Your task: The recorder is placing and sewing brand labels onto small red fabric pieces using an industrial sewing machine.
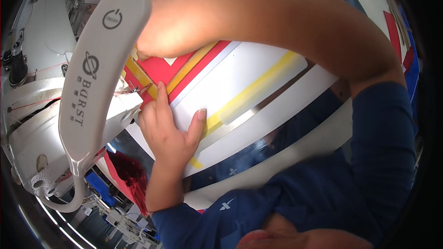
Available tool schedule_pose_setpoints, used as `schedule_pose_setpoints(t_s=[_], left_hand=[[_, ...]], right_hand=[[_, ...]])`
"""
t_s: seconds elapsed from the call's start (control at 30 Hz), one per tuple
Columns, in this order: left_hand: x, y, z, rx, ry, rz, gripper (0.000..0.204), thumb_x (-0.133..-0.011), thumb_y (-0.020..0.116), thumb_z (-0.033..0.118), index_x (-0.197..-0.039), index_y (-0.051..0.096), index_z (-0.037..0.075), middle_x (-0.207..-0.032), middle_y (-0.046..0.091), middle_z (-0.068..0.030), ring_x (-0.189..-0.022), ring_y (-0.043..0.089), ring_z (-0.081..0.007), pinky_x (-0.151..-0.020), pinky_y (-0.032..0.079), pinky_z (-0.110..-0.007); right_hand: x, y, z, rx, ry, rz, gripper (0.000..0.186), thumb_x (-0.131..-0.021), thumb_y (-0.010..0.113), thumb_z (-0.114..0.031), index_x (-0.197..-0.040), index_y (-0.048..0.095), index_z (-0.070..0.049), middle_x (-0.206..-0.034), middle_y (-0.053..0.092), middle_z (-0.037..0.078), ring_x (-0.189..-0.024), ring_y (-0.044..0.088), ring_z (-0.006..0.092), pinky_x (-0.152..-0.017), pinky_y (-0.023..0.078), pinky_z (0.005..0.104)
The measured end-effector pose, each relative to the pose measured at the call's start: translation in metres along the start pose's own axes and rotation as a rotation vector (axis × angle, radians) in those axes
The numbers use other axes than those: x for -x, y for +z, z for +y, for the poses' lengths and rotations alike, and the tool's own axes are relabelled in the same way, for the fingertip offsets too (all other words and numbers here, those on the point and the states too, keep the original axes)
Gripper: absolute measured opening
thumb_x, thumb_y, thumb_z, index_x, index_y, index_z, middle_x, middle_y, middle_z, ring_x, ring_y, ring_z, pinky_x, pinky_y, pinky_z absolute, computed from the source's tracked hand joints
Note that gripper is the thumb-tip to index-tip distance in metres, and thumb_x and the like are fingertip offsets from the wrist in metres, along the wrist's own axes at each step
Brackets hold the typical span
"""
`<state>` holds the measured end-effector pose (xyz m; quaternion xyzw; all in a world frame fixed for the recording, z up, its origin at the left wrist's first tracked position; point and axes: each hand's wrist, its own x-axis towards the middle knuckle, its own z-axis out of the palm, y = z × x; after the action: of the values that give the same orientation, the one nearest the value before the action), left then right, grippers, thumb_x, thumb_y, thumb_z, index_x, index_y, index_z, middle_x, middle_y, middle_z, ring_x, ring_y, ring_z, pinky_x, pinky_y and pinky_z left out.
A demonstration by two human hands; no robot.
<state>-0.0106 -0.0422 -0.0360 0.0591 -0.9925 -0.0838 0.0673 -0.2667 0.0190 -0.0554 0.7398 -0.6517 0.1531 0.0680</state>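
Observation:
My left hand [170, 133] lies flat with its thumb spread away from its fingers. Its index fingertip touches the corner of a yellow-edged frame [189, 68] over red fabric [159, 70]. Just left of that fingertip is the needle area of a white sewing machine [121, 117], where red thread runs. My right arm arches across the top, and my right hand [170, 25] rests over the far part of the frame and fabric. A white lamp head covers part of that hand, and its fingers are mostly hidden.
The white lamp [104, 64] on a bent neck stands in front of the machine. A white sheet [221, 78] with a yellow strip [258, 85] covers the worktable. Bunched dark-red fabric [129, 175] hangs at lower left. More red pieces [392, 30] lie at far right.

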Motion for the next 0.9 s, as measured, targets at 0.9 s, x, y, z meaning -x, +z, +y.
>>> schedule_pose_setpoints(t_s=[0.9], left_hand=[[-0.016, 0.016, 0.039, 0.084, 0.06, 0.065, 0.093, -0.085, 0.08, 0.061, -0.155, 0.055, 0.006, -0.15, 0.047, -0.0447, -0.135, 0.051, -0.0559, -0.106, 0.04, -0.058]], right_hand=[[0.013, -0.03, -0.004, -0.203, 0.114, -0.07, 0.019, -0.088, 0.071, -0.017, -0.1, 0.072, -0.002, -0.11, 0.07, 0.017, -0.107, 0.065, 0.0384, -0.094, 0.054, 0.0474]])
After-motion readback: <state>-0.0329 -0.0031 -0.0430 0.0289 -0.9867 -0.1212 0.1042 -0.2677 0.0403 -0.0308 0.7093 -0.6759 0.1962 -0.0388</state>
